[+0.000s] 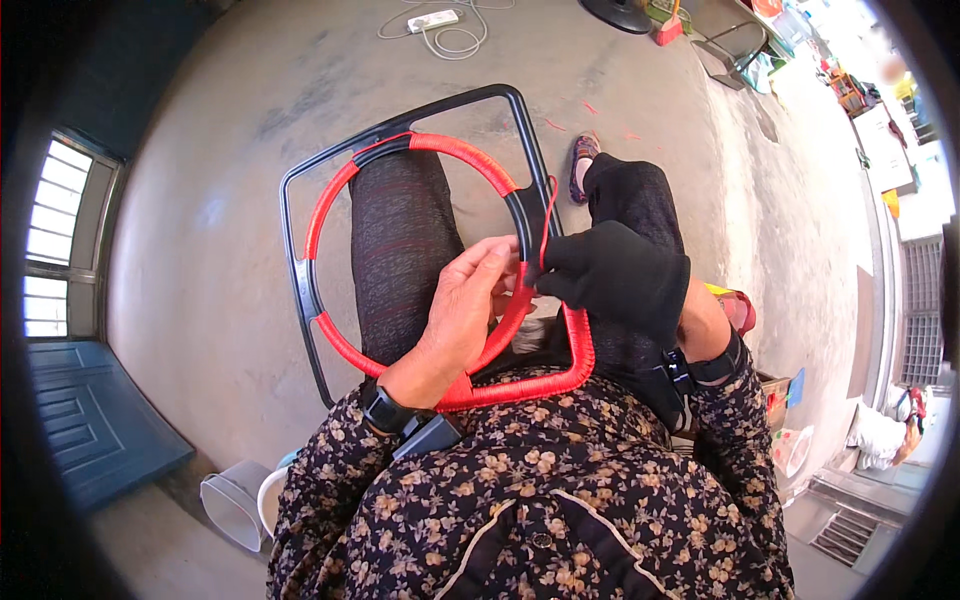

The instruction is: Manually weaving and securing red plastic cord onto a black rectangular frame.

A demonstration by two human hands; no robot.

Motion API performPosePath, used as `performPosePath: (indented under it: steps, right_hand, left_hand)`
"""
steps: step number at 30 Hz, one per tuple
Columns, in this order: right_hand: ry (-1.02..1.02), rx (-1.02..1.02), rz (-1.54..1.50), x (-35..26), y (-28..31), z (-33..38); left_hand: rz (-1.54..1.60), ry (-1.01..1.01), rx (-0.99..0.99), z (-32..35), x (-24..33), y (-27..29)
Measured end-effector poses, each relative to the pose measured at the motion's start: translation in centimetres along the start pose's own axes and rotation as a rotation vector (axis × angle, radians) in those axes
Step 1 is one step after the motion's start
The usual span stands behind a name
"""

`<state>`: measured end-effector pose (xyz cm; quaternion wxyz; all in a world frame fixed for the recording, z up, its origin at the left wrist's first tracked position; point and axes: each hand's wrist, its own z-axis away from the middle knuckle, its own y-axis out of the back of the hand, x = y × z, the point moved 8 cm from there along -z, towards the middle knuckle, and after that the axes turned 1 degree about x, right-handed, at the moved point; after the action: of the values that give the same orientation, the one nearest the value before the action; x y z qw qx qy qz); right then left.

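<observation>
1. Black, smooth, roughly square frame with a round ring inside, partly wound in red cord [507, 338], lies across the person's lap, over the thighs. Its left and upper bars are bare black. Its lower bar and the low part of its right bar are covered in red. The ring is mostly red, with bare black parts at its top, left and right.

2. At the far left is a blue panelled door [85, 420]. Near it, on the grey floor [230, 330], stands a pale plastic bucket [232, 508].

3. The left hand [465, 300], bare, is at the right part of the ring. Its fingers are bent and close together, partly hidden by the ring; I cannot tell how firmly they hold it. A black watch [383, 410] is on this wrist.

4. A thin, loose red strand [547, 222] runs beside the right bar, down toward the right hand.

5. Farther away, a patterned dark shoe [581, 165] is on the right foot, near small red scraps [590, 107].

6. The right hand [615, 275], covered with black cloth, is at the right bar, its fingers close to the left ones. I cannot tell whether they grip the strand.
</observation>
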<state>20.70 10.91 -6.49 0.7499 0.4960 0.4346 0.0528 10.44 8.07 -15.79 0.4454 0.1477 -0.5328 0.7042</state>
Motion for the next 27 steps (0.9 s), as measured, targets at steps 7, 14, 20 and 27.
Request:
performPosePath:
  steps: [7,14,20,27]
  right_hand:
    - [0.074,-0.045,-0.052,-1.3,-0.3,0.6]
    - [0.233,-0.113,-0.165,-4.3,0.7,0.5]
    - [-0.143,0.291,-0.59,2.9,4.6,1.1]
    - [0.046,0.05,-0.168,-0.7,2.0,0.2]
  left_hand:
    - [-0.541,-0.518,0.107,1.4,4.5,-0.9]
    - [-0.988,-0.926,0.003,3.3,6.6,-3.4]
    - [-0.132,-0.298,-0.011,0.3,2.6,0.7]
    - [-0.629,-0.698,0.204,2.6,6.3,-2.0]
